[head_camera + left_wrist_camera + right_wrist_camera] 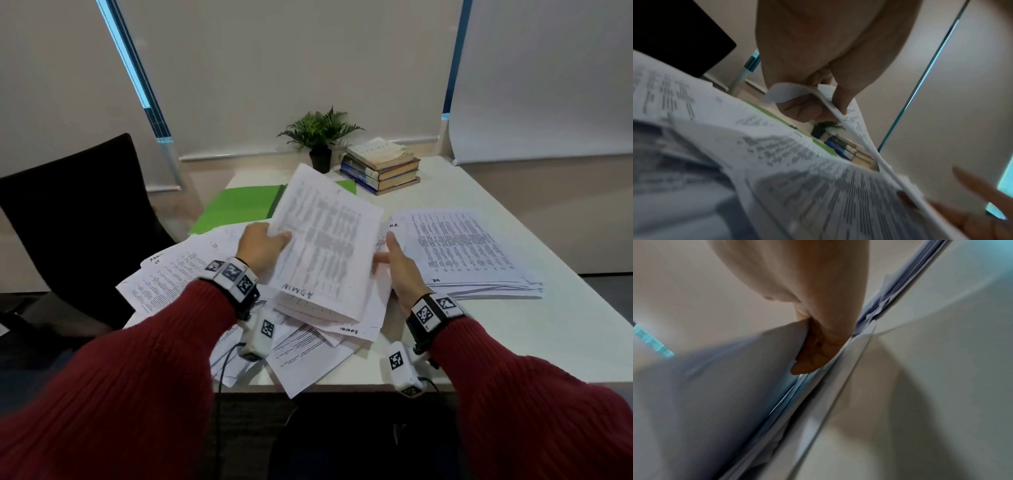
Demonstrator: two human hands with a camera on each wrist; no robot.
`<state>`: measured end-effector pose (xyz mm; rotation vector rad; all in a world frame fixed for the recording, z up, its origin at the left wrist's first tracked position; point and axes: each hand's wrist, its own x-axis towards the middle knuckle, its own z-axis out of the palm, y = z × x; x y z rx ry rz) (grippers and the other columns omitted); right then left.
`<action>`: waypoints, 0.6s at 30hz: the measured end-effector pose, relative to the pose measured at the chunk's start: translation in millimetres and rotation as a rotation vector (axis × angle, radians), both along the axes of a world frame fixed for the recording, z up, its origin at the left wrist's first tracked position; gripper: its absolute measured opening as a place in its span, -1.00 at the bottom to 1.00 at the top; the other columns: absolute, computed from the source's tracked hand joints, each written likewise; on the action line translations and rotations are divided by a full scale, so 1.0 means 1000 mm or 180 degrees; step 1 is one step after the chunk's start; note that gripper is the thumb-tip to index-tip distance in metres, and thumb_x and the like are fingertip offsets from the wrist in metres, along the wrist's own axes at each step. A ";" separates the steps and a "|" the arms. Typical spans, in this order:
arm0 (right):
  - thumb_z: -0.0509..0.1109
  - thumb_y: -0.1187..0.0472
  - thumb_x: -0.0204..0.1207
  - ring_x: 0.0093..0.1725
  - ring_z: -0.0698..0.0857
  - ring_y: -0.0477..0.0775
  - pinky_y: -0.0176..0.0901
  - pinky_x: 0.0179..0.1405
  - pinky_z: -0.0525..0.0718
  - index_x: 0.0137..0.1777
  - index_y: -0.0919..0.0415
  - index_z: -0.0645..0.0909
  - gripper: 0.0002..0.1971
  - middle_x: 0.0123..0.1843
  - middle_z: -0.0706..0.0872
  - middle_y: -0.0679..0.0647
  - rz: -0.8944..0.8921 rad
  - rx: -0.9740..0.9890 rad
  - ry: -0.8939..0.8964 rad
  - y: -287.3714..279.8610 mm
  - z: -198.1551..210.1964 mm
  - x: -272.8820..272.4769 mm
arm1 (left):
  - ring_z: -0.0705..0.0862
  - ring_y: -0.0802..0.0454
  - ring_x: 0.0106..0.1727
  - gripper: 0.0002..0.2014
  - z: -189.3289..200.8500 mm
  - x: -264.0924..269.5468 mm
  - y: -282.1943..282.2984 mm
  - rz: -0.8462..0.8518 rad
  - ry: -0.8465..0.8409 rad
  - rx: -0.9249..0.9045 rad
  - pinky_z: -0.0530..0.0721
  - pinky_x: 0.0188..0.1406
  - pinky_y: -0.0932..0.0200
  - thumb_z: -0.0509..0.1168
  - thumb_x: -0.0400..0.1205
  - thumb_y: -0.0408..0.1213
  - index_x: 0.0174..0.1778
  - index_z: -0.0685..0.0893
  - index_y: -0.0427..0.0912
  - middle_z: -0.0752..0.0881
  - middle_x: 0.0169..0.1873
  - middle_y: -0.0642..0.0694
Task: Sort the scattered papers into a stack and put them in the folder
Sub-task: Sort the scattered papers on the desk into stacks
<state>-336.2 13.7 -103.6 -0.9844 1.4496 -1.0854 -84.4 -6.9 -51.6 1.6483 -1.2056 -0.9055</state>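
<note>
My left hand [270,240] grips the left edge of a thick bundle of printed papers [329,246], held tilted above the table; in the left wrist view its thumb and fingers [807,110] pinch that bundle [857,129]. Straight fingers of my right hand [387,258] touch the bundle's right edge while the thumb stands free; the right wrist view shows this hand [818,353] against the sheets. An open green folder [239,205] lies behind the bundle. More scattered papers [171,274] lie under and left of my hands. A separate paper stack [466,250] lies to the right.
A pile of books [382,168] and a small potted plant [320,137] stand at the back of the white table [513,342]. A black chair [75,212] stands at the left. Loose sheets [308,356] overhang the table's front edge.
</note>
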 end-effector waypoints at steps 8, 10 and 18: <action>0.60 0.44 0.51 0.29 0.78 0.25 0.21 0.40 0.72 0.41 0.21 0.54 -0.49 0.31 0.77 0.14 0.0270 -0.0691 0.0477 -0.012 -0.002 -0.017 | 0.74 -0.19 -0.12 -0.60 -0.032 -0.014 -0.019 -0.0176 -0.0955 0.0176 0.65 0.05 0.05 0.37 0.74 0.12 -0.19 0.70 -0.16 0.75 -0.24 -0.12; 0.61 0.46 0.51 0.32 0.75 0.28 0.26 0.39 0.72 0.45 0.06 0.40 -0.36 0.38 0.70 0.17 0.0135 -0.0671 0.0341 -0.022 0.006 -0.037 | 0.63 -0.10 -0.30 -0.52 -0.029 0.002 -0.021 -0.0089 -0.1372 0.0356 0.54 -0.18 0.09 0.34 0.73 0.19 -0.33 0.54 -0.11 0.61 -0.42 -0.08; 0.57 0.44 0.46 0.56 0.57 0.43 0.19 0.45 0.63 0.84 0.11 0.15 -0.01 0.74 0.39 0.33 0.0063 -0.0019 0.1090 -0.078 0.026 -0.131 | 0.74 -0.24 -0.06 -0.17 -0.046 0.042 -0.025 0.0156 -0.2564 0.1375 0.63 -0.17 0.05 0.57 0.21 0.52 -0.12 0.61 -0.25 0.74 -0.09 -0.21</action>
